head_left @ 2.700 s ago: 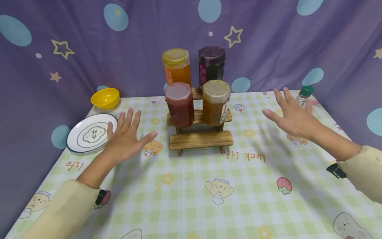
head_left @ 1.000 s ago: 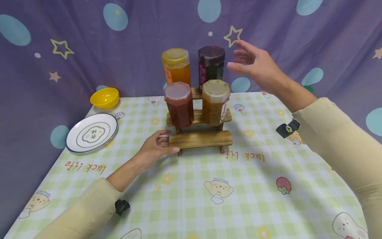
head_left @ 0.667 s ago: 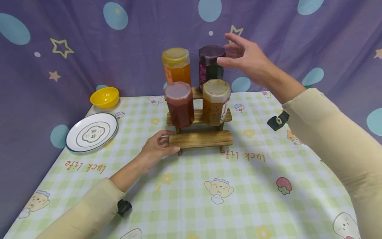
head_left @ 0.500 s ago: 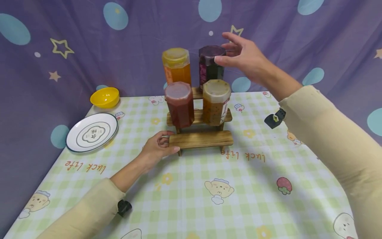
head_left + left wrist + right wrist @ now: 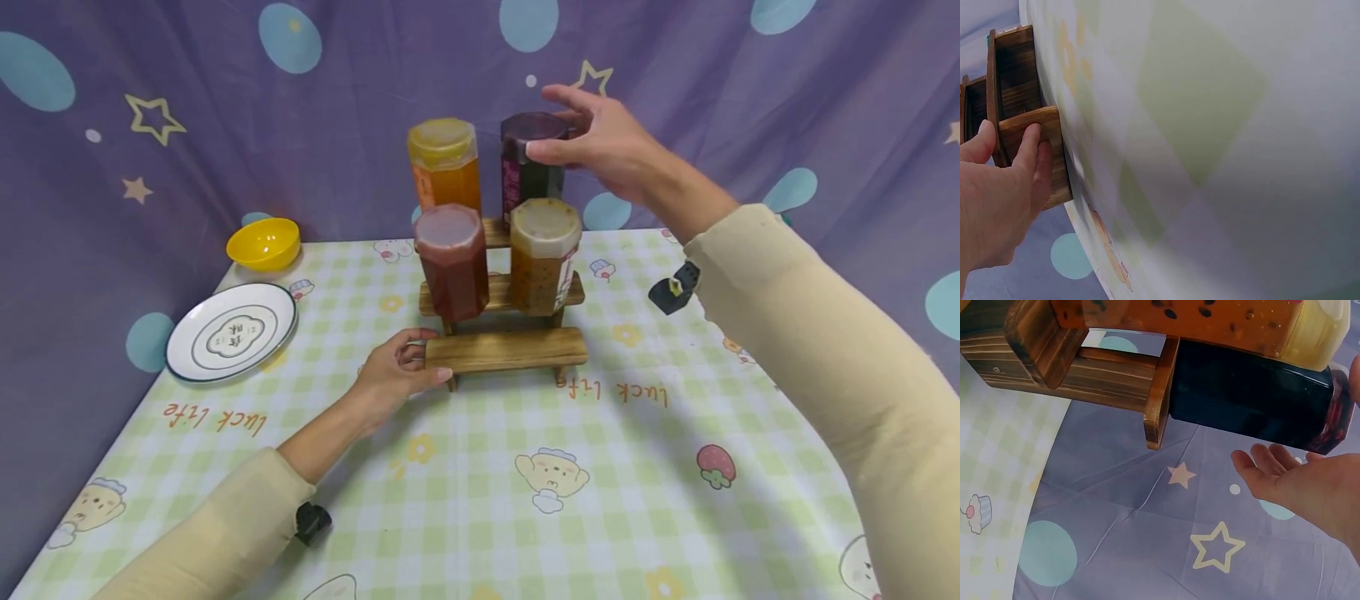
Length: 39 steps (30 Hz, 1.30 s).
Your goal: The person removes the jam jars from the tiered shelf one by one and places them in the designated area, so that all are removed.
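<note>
A stepped wooden stand (image 5: pixel 506 350) holds jars on its upper two steps. My left hand (image 5: pixel 386 379) grips the left end of its lowest step, thumb in front and fingers behind. In the left wrist view those fingertips (image 5: pixel 1030 140) lie against the stand's side panel (image 5: pixel 1054 165). My right hand (image 5: pixel 611 146) is spread beside the lid of a dark purple jam jar (image 5: pixel 532 179) at the back right. In the right wrist view its fingers (image 5: pixel 1260 472) are a little apart from the jar. Amber (image 5: pixel 446 171), red (image 5: pixel 453 267) and seeded orange-brown (image 5: pixel 542 262) jars share the stand.
A white plate (image 5: pixel 187 333) with a dark rim lies on the checked tablecloth (image 5: pixel 465 508) at left. Behind it sits a yellow bowl (image 5: pixel 264 246). A purple curtain (image 5: pixel 360 100) hangs close behind the stand.
My left hand came from the left to the stand's lowest step and has stayed there. My right hand swung in from the right and has drifted further left over the dark jar's lid.
</note>
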Available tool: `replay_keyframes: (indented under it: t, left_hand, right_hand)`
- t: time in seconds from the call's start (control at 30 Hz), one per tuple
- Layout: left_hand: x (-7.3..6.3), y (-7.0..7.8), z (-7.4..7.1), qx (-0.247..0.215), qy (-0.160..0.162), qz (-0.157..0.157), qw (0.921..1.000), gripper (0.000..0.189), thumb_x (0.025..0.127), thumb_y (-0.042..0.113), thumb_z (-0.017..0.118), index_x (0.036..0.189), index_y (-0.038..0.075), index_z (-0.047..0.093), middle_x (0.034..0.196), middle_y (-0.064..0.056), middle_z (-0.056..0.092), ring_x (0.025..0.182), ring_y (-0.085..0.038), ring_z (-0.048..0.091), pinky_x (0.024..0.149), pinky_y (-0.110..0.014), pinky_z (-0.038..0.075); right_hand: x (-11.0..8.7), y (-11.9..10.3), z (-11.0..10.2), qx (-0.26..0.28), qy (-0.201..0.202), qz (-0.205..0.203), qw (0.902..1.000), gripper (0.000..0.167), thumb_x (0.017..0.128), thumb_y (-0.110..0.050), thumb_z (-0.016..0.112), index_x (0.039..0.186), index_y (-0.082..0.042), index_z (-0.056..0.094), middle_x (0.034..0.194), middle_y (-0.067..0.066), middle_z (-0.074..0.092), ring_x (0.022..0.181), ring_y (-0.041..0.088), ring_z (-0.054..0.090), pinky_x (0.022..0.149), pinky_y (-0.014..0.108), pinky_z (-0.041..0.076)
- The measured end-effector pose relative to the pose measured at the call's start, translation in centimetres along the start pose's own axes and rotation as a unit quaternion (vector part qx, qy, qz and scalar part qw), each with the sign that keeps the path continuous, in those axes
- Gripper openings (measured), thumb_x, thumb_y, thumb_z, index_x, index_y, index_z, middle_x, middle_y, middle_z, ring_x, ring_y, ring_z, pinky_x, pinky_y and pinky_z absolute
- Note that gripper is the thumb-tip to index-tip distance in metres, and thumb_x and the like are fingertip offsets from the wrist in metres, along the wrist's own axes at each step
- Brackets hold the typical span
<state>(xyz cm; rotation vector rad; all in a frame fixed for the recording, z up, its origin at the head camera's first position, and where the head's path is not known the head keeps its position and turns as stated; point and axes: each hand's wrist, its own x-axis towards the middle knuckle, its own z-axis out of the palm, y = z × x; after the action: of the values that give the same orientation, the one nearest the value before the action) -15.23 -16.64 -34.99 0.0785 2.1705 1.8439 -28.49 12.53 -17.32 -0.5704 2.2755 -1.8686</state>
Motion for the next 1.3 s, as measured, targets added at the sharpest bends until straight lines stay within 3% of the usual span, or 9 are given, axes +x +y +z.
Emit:
replay_keyframes:
  t: [0.13, 0.37, 0.8, 1.07, 1.3]
  left_hand:
    - [0.0, 0.0, 0.0, 0.003, 0.004, -0.004, 1.0, 0.059, 0.084, 0.006, 0.075, 0.135, 0.01, 0.046, 0.079, -0.002, 0.03, 0.065, -0.009, 0.031, 0.066, -0.023, 0.043]
    - [-0.1, 0.1, -0.2, 0.016, 0.008, -0.011, 0.9998, 0.06, 0.084, 0.009, 0.075, 0.136, 0.01, 0.045, 0.087, -0.002, 0.033, 0.07, -0.009, 0.032, 0.065, -0.023, 0.042]
    - [-0.2, -0.1, -0.2, 0.0, 0.006, -0.007, 1.0, 0.059, 0.084, 0.005, 0.074, 0.135, 0.01, 0.046, 0.08, -0.002, 0.029, 0.066, -0.009, 0.03, 0.065, -0.024, 0.042]
    - [-0.2, -0.1, -0.2, 0.005, 0.006, -0.006, 0.9999, 0.058, 0.084, 0.006, 0.075, 0.135, 0.011, 0.046, 0.081, -0.003, 0.029, 0.067, -0.009, 0.031, 0.065, -0.023, 0.04]
    - [-0.3, -0.1, -0.1, -0.002, 0.003, -0.009, 1.0, 0.059, 0.084, 0.005, 0.075, 0.135, 0.011, 0.046, 0.077, -0.002, 0.027, 0.067, -0.01, 0.03, 0.065, -0.023, 0.041]
  right_hand:
    - [0.6, -0.1, 0.4, 0.022, -0.01, 0.009, 0.9997, 0.082, 0.082, -0.007, 0.075, 0.151, -0.016, 0.032, 0.138, 0.016, 0.046, 0.119, 0.025, 0.05, 0.111, 0.039, 0.04]
    - [0.9, 0.0, 0.7, -0.002, -0.011, 0.001, 0.9999, 0.067, 0.081, -0.009, 0.077, 0.14, -0.01, 0.045, 0.129, 0.011, 0.049, 0.111, 0.022, 0.05, 0.101, 0.039, 0.045]
    - [1.2, -0.4, 0.6, 0.037, -0.017, 0.015, 0.9991, 0.068, 0.072, 0.002, 0.082, 0.132, -0.006, 0.052, 0.119, 0.01, 0.056, 0.107, 0.022, 0.053, 0.09, 0.034, 0.052]
    - [1.1, -0.5, 0.4, 0.043, 0.022, 0.016, 0.9987, 0.066, 0.069, 0.002, 0.084, 0.129, -0.004, 0.055, 0.121, 0.011, 0.054, 0.105, 0.022, 0.052, 0.09, 0.034, 0.054]
    - [0.2, -1.5, -1.3, 0.062, 0.053, -0.013, 0.9965, 0.066, 0.069, 0.003, 0.084, 0.128, -0.003, 0.055, 0.118, 0.01, 0.056, 0.1, 0.023, 0.055, 0.076, 0.027, 0.058]
